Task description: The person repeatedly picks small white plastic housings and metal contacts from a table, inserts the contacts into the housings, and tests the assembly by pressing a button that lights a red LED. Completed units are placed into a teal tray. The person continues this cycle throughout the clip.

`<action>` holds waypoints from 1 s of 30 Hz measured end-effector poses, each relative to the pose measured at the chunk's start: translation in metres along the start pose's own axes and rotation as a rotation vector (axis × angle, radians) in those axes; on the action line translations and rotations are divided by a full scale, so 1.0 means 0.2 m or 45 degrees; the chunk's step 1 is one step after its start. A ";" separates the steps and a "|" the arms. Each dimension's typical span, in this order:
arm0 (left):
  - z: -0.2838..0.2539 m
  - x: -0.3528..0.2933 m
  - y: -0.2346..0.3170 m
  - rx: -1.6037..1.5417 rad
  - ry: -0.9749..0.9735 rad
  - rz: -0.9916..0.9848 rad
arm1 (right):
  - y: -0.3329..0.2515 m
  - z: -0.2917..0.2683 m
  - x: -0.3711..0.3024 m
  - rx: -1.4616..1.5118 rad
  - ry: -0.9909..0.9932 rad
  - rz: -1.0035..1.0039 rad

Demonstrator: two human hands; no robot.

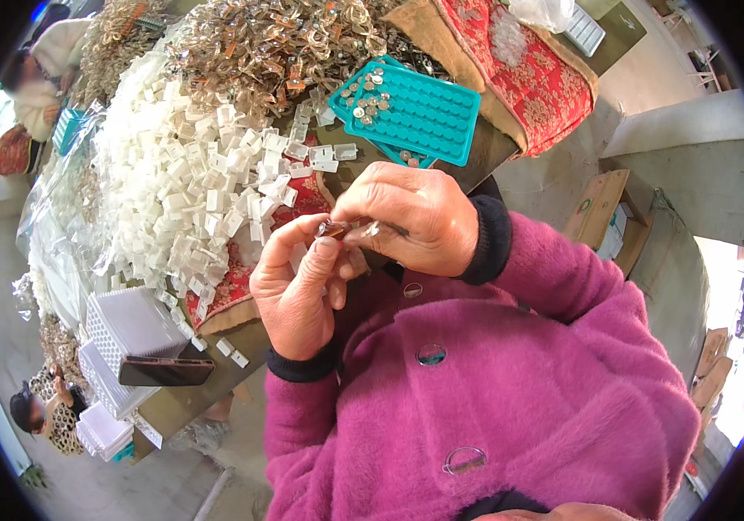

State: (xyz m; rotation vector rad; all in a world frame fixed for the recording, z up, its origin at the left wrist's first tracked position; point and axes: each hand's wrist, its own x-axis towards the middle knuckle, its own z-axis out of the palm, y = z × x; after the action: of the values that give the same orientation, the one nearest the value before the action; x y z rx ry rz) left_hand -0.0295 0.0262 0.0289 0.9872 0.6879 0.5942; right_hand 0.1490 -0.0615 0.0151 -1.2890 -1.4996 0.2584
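Observation:
Both of my hands meet in front of my chest, near the table's front edge. My left hand [296, 291] is closed, its thumb and forefinger pinching a small shiny brown piece [334, 228]. From the right, the fingertips of my right hand [420, 217] close in on the same piece. A little pale scrap [372, 229] shows at the right hand's curled fingers; what it is I cannot make out. Just beyond the hands lies a big heap of small white plastic boxes [216, 187].
Teal trays [428, 113] with coin-like discs [370, 108] lie beyond my right hand. Behind spreads a pile of shiny brownish pieces [276, 43]. A dark phone [166, 372] leans by stacked white trays [133, 321]. Red patterned cloth [528, 74] covers the far right. Other people are at the far left.

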 end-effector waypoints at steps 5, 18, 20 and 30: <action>-0.06 -0.01 -0.03 -0.182 -0.099 -0.166 | 0.03 0.03 -0.06 -0.032 -0.012 -0.029; -0.04 -0.02 -0.09 -0.384 -0.026 -0.409 | 0.02 -0.01 -0.13 0.019 -0.051 0.040; -0.06 -0.01 -0.09 -0.265 -0.117 -0.381 | 0.05 -0.01 -0.14 0.091 -0.084 -0.002; -0.08 0.01 -0.17 -0.266 -0.168 -0.294 | 0.05 -0.01 -0.14 0.042 -0.002 0.052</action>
State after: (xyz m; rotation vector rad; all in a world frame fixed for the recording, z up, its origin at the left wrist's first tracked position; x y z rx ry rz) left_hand -0.0369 0.0217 -0.0075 0.7333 0.5988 0.3855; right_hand 0.1514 -0.0813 -0.0084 -1.2946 -1.4658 0.3092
